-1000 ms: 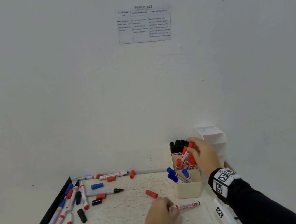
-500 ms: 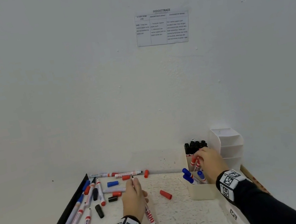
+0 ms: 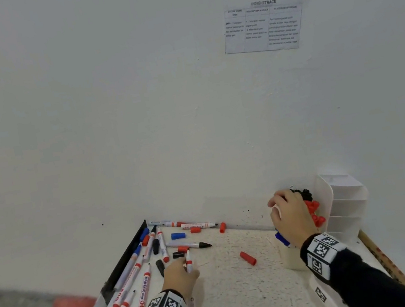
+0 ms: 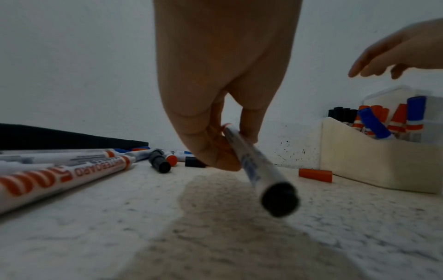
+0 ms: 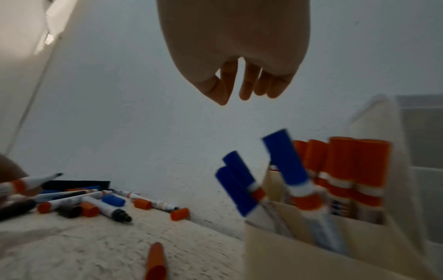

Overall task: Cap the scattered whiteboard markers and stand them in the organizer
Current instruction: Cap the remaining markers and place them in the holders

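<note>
White wall fills most of the head view, with a printed sheet taped high up. Below, the speckled counter carries loose markers along its left edge and back-left corner, with stray caps among them. One red cap lies alone mid-counter. At the back-right corner stands the organizer, already holding black, red and blue capped markers. A second ago the right hand was pushing a red marker into it; now it hangs over the organizer with nothing in it. The left hand has carried its uncapped marker from the front of the counter toward the pile.

From the left wrist, the left hand pinches that marker near its tip, barrel end toward the camera.

From the right wrist, the right hand hangs relaxed, fingers loose and narrow above the blue-capped markers. One more marker is stowed; this one probably needs a red cap next.
</note>
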### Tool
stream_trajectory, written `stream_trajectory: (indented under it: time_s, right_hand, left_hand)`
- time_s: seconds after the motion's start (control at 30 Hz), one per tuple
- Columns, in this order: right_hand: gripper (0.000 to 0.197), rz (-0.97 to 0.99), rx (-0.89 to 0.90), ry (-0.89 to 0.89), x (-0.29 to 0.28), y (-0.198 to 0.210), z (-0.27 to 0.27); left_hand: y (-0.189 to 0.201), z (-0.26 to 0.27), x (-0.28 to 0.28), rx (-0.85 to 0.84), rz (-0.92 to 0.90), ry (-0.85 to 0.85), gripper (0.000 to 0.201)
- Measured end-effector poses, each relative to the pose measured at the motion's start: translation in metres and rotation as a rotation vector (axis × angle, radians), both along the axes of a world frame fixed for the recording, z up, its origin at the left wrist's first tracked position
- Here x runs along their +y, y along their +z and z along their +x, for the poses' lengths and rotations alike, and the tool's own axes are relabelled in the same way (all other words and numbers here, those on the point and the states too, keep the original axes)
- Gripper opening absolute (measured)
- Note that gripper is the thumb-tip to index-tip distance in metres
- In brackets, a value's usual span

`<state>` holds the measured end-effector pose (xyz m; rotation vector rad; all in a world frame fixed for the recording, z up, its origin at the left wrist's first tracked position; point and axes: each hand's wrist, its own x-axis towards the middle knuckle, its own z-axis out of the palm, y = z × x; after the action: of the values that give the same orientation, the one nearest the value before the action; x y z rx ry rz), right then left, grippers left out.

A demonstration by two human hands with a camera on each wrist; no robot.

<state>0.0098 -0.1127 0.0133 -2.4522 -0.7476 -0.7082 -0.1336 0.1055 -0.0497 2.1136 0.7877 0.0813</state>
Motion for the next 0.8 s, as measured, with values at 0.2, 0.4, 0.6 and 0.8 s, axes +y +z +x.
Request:
stream_trajectory:
  time_s: [0.2, 0.4, 0.6, 0.8]
  right_hand:
    - [0.017, -0.079, 0.316, 0.220, 0.046, -0.019, -0.016]
    - [0.039, -0.441, 0.728, 0.079, 0.057, -0.067, -0.008]
    - [0.024, -0.383, 0.681, 0.056, 0.064, -0.082, 0.008]
    - [0.040, -0.217, 0.615, 0.067, 0.090, -0.080, 0.015]
  left_hand:
    - [-0.001, -0.007, 0.014, -0.097, -0.003, 0.102, 0.044]
    - [-0.010, -0.006, 0.025, -0.079, 0.037, 0.136, 0.039]
    - [-0.018, -0.004, 0.024, -0.056, 0.012, 0.140, 0.039]
    - [-0.021, -0.004, 0.024, -0.018, 0.029, 0.181, 0.036]
